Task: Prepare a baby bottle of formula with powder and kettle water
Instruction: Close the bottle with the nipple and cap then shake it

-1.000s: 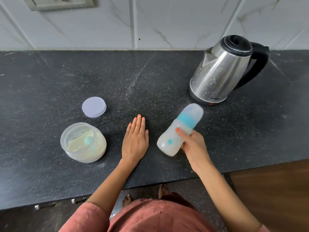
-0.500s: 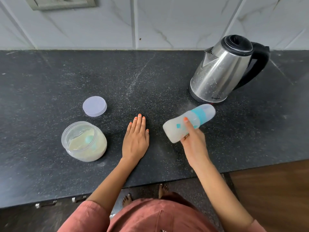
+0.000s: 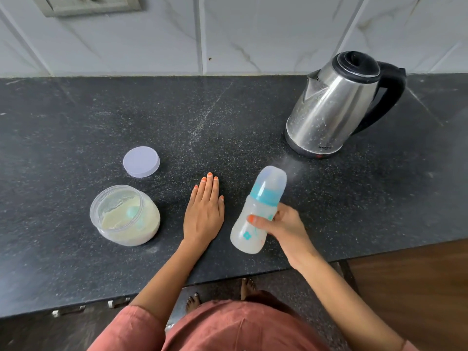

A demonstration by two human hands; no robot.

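Observation:
My right hand [image 3: 283, 229] grips a capped baby bottle [image 3: 258, 211] with a teal collar and milky liquid inside, held above the counter and tilted with its cap pointing away and to the right. My left hand [image 3: 203, 211] lies flat on the black counter [image 3: 76, 122], fingers straight, just left of the bottle. An open jar of pale formula powder [image 3: 125, 215] with a teal scoop inside stands left of that hand. Its lilac lid [image 3: 141, 161] lies behind it. The steel kettle [image 3: 334, 107] with a black handle stands at the back right, lid closed.
A white tiled wall [image 3: 253, 34] with a switch plate [image 3: 88, 5] at the top left runs behind the counter. The counter's front edge runs close to my body, with my bare feet [image 3: 195, 300] on the floor below. A wooden surface [image 3: 410, 287] shows at the lower right.
The bottle swung from tilted to nearly horizontal, then back toward upright, in my right hand. My left hand stayed flat on the counter.

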